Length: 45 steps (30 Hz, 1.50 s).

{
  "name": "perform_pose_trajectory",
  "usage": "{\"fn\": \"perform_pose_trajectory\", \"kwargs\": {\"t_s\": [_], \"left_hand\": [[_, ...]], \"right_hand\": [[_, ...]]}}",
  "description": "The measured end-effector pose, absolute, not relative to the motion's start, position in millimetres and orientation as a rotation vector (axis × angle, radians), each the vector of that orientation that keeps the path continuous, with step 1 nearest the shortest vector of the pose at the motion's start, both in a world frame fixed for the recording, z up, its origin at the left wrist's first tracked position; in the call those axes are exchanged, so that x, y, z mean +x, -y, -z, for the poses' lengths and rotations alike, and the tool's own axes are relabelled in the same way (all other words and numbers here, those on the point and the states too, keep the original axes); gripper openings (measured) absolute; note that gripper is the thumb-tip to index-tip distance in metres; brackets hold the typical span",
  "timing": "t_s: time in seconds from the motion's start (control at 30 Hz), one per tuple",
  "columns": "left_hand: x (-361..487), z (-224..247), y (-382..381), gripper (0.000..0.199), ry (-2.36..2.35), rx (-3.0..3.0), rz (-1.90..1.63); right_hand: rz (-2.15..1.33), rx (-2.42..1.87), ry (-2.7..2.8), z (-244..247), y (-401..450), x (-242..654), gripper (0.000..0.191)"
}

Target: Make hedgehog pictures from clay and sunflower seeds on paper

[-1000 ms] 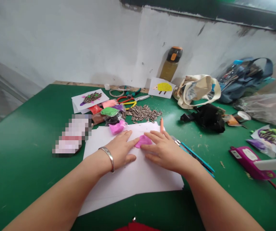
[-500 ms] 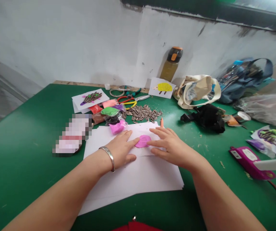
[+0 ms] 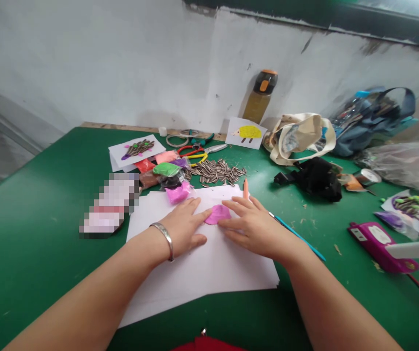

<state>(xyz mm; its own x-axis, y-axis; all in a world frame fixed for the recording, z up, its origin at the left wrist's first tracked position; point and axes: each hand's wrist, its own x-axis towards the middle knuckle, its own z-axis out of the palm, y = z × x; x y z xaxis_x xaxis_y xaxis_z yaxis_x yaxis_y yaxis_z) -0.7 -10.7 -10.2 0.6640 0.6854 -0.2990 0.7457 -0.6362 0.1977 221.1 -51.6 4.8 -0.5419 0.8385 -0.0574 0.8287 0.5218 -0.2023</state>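
The right hand (image 3: 249, 224) hid the right edge of the pink clay (image 3: 217, 214), pixelation masked an item (image 3: 109, 207) on the worktop (image 3: 34, 204), and both forearms ran out of view. Clear packets (image 3: 166, 169) held green, red and other coloured stuff; the contents of the cream tote (image 3: 277, 152) were hard to make out. The clay lay flat on the paper (image 3: 205, 273) between the hands, roundish, its long axis unclear; each grip was wide, with the index finger of the left hand (image 3: 183, 225) touching the clay's left edge
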Motion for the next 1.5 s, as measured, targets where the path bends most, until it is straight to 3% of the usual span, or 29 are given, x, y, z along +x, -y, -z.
{"fn": "perform_pose_trajectory", "kwargs": {"t_s": [0.63, 1.5], "left_hand": [[-1, 11, 11, 0.070, -1.145, 2.553, 0.251], [-2, 13, 11, 0.069, -1.136, 2.554, 0.218]], "right_hand": [[-0.253, -1.650, 2.609, -2, 45, 230, 0.032], [-0.132, -1.503, 2.665, 1, 50, 213, 0.040]]}}
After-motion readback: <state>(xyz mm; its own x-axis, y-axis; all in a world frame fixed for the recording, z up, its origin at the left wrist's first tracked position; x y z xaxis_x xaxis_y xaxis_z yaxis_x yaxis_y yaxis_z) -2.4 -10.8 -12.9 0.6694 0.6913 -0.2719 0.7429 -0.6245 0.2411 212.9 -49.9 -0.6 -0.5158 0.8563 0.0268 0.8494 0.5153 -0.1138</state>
